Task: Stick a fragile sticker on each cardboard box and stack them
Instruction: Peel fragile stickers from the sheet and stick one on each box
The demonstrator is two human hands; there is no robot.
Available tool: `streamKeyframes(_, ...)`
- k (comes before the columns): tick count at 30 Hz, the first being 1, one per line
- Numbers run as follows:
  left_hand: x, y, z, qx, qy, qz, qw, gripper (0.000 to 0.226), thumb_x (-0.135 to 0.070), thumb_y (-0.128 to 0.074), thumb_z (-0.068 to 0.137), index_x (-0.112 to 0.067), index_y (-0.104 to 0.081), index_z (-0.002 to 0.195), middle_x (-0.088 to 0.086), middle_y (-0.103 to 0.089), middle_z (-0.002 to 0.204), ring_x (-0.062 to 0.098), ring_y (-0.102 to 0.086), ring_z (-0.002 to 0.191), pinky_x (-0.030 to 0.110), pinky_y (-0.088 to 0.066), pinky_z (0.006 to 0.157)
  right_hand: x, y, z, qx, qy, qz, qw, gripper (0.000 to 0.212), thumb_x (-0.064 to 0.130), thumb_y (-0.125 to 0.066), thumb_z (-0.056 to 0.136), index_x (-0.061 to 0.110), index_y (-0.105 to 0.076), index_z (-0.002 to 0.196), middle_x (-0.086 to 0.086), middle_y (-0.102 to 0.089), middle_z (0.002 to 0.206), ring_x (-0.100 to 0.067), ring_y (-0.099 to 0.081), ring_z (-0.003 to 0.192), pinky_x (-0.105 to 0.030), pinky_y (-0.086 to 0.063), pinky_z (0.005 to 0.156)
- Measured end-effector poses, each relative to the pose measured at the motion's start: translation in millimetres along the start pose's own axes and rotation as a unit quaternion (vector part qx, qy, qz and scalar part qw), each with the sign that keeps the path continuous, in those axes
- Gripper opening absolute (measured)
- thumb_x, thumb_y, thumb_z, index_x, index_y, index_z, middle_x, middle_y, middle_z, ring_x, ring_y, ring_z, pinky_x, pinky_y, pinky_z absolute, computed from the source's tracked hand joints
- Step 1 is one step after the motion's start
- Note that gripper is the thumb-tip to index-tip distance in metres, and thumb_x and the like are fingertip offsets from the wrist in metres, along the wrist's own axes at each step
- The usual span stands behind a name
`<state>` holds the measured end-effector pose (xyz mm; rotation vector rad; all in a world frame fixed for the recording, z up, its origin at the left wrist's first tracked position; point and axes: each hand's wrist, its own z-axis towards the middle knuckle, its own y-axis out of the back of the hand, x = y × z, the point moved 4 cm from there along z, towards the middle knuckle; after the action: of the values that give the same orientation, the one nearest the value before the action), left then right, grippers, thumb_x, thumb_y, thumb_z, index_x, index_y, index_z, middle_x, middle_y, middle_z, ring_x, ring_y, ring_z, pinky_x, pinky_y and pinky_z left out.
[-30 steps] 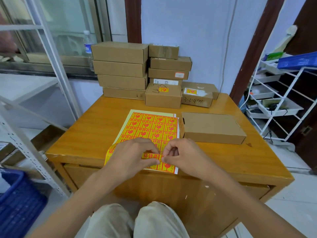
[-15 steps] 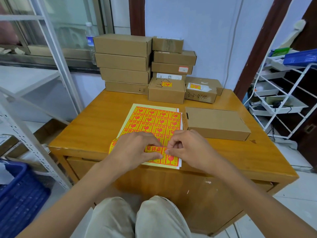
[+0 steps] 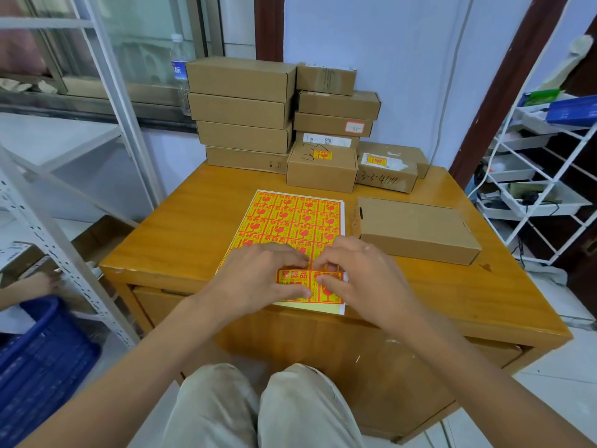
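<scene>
A yellow and red fragile sticker sheet [image 3: 292, 218] lies flat on the wooden table [image 3: 181, 234]. My left hand [image 3: 258, 279] presses on the sheet's near part, fingers curled at a sticker. My right hand [image 3: 358, 276] pinches a sticker [image 3: 324, 287] in the sheet's near right corner. A flat plain cardboard box [image 3: 416, 227] lies just right of the sheet. Two small boxes with stickers on top, one [image 3: 323, 169] and another [image 3: 386, 171], stand behind the sheet. A stack of plain boxes [image 3: 242, 111] rises at the table's far edge.
A second box stack [image 3: 336, 105] stands against the wall. A white wire rack [image 3: 542, 176] is to the right, a white metal shelf frame [image 3: 55, 240] and a blue basket [image 3: 38, 367] to the left. Another person's hand [image 3: 42, 282] shows at far left.
Both hands stay on the near edge of the sticker sheet, fingers working at a sticker. The view has drifted slightly; another person's hand has appeared at far left.
</scene>
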<state>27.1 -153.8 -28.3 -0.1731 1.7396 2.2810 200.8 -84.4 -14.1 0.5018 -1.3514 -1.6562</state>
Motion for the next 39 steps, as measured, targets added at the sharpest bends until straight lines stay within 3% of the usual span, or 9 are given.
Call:
streamKeyframes(3, 3, -2, -1, 0.006, 0.004, 0.002, 1.0, 0.066, -0.079, -0.056, 0.079, -0.043, -0.062, 0.134, -0.027, -0.057, 0.14, -0.001, -0.051, 0.13, 0.024, -0.046, 0.093, 1, -5, -6, -0.028, 0.02, -0.024, 0.999, 0.016, 0.04, -0.071, 0.095, 0.034, -0.073, 0.109, 0.012, -0.061, 0.101, -0.008, -0.056, 0.099, -0.03, -0.052, 0.076)
streamKeyframes(8, 4, -2, 0, 0.007, 0.01, 0.0, 1.0, 0.068, -0.08, -0.056, 0.078, -0.043, -0.062, 0.134, -0.029, -0.055, 0.141, -0.004, -0.05, 0.13, 0.02, -0.042, 0.091, 3, -11, -9, -0.046, 0.032, -0.047, 0.997, 0.015, 0.037, -0.073, 0.094, 0.03, -0.074, 0.107, 0.011, -0.063, 0.101, -0.01, -0.058, 0.097, -0.031, -0.054, 0.072)
streamKeyframes(18, 9, -3, 4, 0.029, 0.014, 0.009, 0.999, 0.068, -0.08, -0.057, 0.078, -0.044, -0.06, 0.136, -0.028, -0.053, 0.143, -0.001, -0.049, 0.132, 0.03, -0.048, 0.099, 4, -13, -6, -0.053, 0.022, -0.039, 0.998, 0.004, 0.034, -0.074, 0.093, 0.03, -0.072, 0.096, 0.013, -0.059, 0.097, -0.006, -0.052, 0.094, -0.023, -0.044, 0.07)
streamKeyframes(22, 10, -3, 5, 0.047, 0.016, 0.006, 0.999, 0.073, -0.082, -0.051, 0.078, -0.043, -0.058, 0.138, -0.028, -0.051, 0.146, -0.001, -0.047, 0.133, 0.032, -0.048, 0.102, 5, -12, -6, -0.045, 0.039, -0.031, 0.998, 0.005, 0.032, -0.065, 0.098, 0.03, -0.066, 0.094, 0.015, -0.054, 0.1, -0.001, -0.042, 0.094, -0.023, -0.034, 0.078)
streamKeyframes(25, 17, -2, 5, 0.056, 0.018, -0.012, 0.998, 0.073, -0.083, -0.043, 0.083, -0.041, -0.056, 0.141, -0.027, -0.048, 0.149, -0.001, -0.043, 0.137, 0.034, -0.045, 0.108, 8, -3, -17, -0.037, 0.062, -0.006, 0.997, 0.007, 0.032, -0.059, 0.098, 0.031, -0.06, 0.092, 0.016, -0.053, 0.103, -0.003, -0.046, 0.098, -0.023, -0.032, 0.079)
streamKeyframes(30, 25, -14, -5, 0.073, -0.008, -0.006, 0.997, 0.066, -0.074, -0.027, 0.098, -0.04, -0.039, 0.153, -0.024, -0.032, 0.16, 0.001, -0.02, 0.151, 0.035, -0.016, 0.125, 2, 18, -61, -0.061, 0.038, 0.111, 0.991, 0.008, 0.036, -0.059, 0.098, 0.032, -0.06, 0.092, 0.022, -0.056, 0.101, -0.008, -0.056, 0.103, -0.028, -0.044, 0.087)
streamKeyframes(32, 26, -14, -4, 0.08, -0.015, 0.02, 0.996, 0.069, -0.075, -0.02, 0.097, -0.04, -0.037, 0.154, -0.023, -0.03, 0.161, 0.003, -0.018, 0.152, 0.037, -0.013, 0.126, -3, 30, -76, -0.076, 0.005, 0.164, 0.983, 0.006, 0.035, -0.064, 0.097, 0.033, -0.062, 0.091, 0.021, -0.06, 0.1, -0.01, -0.06, 0.106, -0.027, -0.044, 0.093)
streamKeyframes(35, 21, -5, 6, 0.073, -0.028, 0.057, 0.995, 0.068, -0.075, -0.019, 0.094, -0.041, -0.044, 0.148, -0.021, -0.033, 0.16, 0.009, -0.026, 0.15, 0.043, -0.02, 0.124, -22, 45, -84, -0.095, -0.052, 0.22, 0.97, 0.007, 0.031, -0.066, 0.094, 0.035, -0.061, 0.093, 0.016, -0.066, 0.1, -0.014, -0.062, 0.105, -0.031, -0.048, 0.089)
streamKeyframes(39, -23, 15, 28, -0.027, -0.046, -0.052, 0.997, 0.046, -0.062, -0.04, 0.1, -0.037, -0.056, 0.135, -0.018, -0.048, 0.143, 0.008, -0.044, 0.134, 0.04, -0.044, 0.105, -54, 56, -75, -0.122, -0.106, 0.274, 0.948, 0.018, 0.018, -0.072, 0.094, 0.028, -0.058, 0.1, 0.012, -0.069, 0.098, -0.01, -0.063, 0.095, -0.03, -0.051, 0.081)
